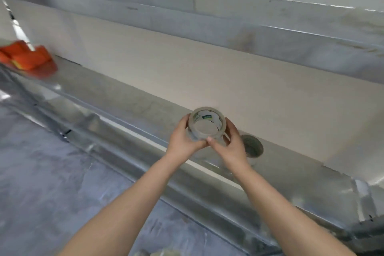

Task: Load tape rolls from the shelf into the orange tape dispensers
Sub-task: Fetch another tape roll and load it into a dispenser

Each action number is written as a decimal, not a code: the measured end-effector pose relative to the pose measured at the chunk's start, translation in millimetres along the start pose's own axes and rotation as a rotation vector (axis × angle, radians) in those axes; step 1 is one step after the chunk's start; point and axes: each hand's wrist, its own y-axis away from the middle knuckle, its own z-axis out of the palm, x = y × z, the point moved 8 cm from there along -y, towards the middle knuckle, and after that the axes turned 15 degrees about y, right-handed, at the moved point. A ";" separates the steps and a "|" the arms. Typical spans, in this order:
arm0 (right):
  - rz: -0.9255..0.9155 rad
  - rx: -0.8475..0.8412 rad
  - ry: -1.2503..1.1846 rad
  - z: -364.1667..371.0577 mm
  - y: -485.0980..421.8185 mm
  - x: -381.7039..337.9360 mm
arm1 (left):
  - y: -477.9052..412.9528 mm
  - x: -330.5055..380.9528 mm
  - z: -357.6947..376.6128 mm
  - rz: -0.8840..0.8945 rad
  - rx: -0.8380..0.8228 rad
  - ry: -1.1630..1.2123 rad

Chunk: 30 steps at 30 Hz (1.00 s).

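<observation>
A clear tape roll with a white and green label inside its core is held above the metal shelf. My left hand grips its left side and my right hand its right side, thumbs meeting at the front. A second tape roll stands on the shelf just right of my right hand. Orange tape dispensers lie blurred at the shelf's far left end.
A second metal shelf runs overhead, above a pale wall. The lower shelf has a shiny folded front lip. Below it is a grey foil-covered surface. Something pale and blurred shows at the bottom edge.
</observation>
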 end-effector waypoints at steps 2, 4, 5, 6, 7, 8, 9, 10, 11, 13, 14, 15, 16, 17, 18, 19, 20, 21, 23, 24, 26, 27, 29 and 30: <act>-0.003 -0.057 -0.014 29.0 -2.4 -9.6 | 6.8 -0.2 -32.2 -0.001 0.070 -0.002; -0.001 -0.114 -0.015 57.7 -4.8 -17.8 | 13.8 1.0 -61.9 0.000 0.130 -0.005; -0.005 -0.142 -0.024 71.8 -5.5 -22.4 | 17.1 1.7 -76.9 0.006 0.159 0.005; -0.014 -0.166 -0.033 85.7 -5.5 -28.0 | 20.6 2.3 -91.6 0.012 0.184 0.012; -0.026 -0.187 -0.040 99.3 -5.1 -34.2 | 24.3 2.8 -106.4 0.010 0.209 0.007; -0.034 -0.207 -0.041 113.1 -3.9 -40.4 | 28.4 3.6 -121.4 0.001 0.234 -0.005; -0.042 -0.225 -0.044 126.8 -2.6 -46.6 | 32.5 3.9 -136.7 -0.006 0.258 -0.008; -0.052 -0.242 -0.043 139.7 -1.2 -53.7 | 35.8 4.7 -151.7 -0.006 0.280 -0.007; -0.070 -0.260 -0.045 152.6 0.2 -62.1 | 38.9 5.5 -166.2 0.000 0.299 -0.004; -0.105 -0.298 -0.038 178.3 2.1 -79.2 | 43.3 5.8 -193.6 0.015 0.330 0.007; -0.118 -0.314 -0.032 190.4 2.6 -87.4 | 44.3 5.7 -206.9 0.022 0.345 0.012; -0.132 -0.325 -0.030 202.4 2.7 -95.5 | 45.3 5.7 -220.4 0.026 0.360 0.017; -0.142 -0.338 -0.030 214.7 3.2 -103.4 | 46.2 5.6 -234.7 0.030 0.378 0.020; -0.150 -0.354 -0.031 227.5 3.2 -110.7 | 47.4 5.6 -249.5 0.032 0.397 0.016; -0.161 -0.371 -0.032 240.5 3.4 -118.8 | 49.2 5.8 -264.2 0.032 0.416 0.006; -0.178 -0.388 -0.032 253.7 3.4 -127.2 | 51.4 5.7 -279.2 0.033 0.434 0.001; -0.199 -0.402 -0.028 267.1 3.4 -136.3 | 53.9 5.3 -293.9 0.037 0.450 0.006; -0.222 -0.415 -0.022 280.7 3.7 -145.2 | 56.3 4.8 -309.0 0.045 0.466 0.017; -0.243 -0.446 -0.023 308.0 4.1 -160.9 | 59.9 4.6 -337.4 0.059 0.499 0.034; -0.243 -0.466 -0.030 321.7 4.2 -167.9 | 61.1 5.1 -351.2 0.063 0.515 0.043; -0.260 -0.503 -0.042 347.2 3.8 -181.9 | 62.4 4.4 -377.9 0.066 0.544 0.060; -0.267 -0.515 -0.049 358.5 3.5 -188.8 | 62.9 3.2 -391.2 0.062 0.557 0.060; -0.256 -0.519 -0.066 376.3 1.6 -200.7 | 62.0 4.3 -414.7 0.058 0.567 0.040; -0.252 -0.521 -0.074 384.7 -0.4 -205.9 | 60.0 5.2 -425.3 0.058 0.568 0.030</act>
